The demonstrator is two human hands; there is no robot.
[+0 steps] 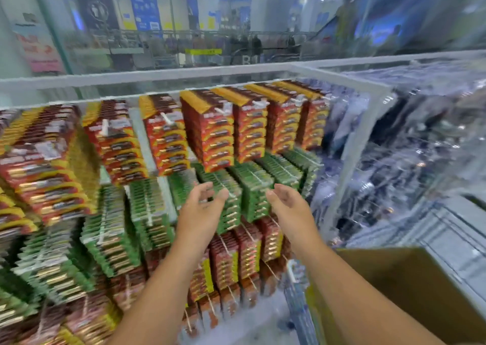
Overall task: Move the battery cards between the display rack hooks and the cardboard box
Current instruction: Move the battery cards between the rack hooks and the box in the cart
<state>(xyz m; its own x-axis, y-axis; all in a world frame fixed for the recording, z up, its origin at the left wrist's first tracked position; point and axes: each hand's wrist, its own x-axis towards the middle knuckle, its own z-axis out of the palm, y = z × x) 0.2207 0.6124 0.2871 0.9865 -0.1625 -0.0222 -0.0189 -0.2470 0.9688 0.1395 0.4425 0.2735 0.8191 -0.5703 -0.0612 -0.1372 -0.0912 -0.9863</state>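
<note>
Two stacks of green battery cards [252, 187] hang on the display rack hooks [259, 180] at frame centre, directly below rows of red-and-yellow battery cards [210, 134] and above darker red cards [236, 255]. More green cards [110, 229] and red-and-yellow cards fill the rack toward the left edge of the frame; motion blur hides the print on all of them.

Left hand [201, 210] is raised at the centre-left stack of green cards, fingers [207, 189] spread and lightly curved; the fingertips are at the face of the stack, but contact cannot be confirmed. It holds nothing. Right hand [288, 205] is raised beside the adjacent green stack, palm turned inward, fingers loosely extended, holding nothing.

Cardboard box [410, 287] stands open at lower right of the frame, near the right forearm. A clear glass partition [363, 139] borders the rack on the right. A white rail [157, 75] crosses above the rack, with a blurred shopping hall beyond.
</note>
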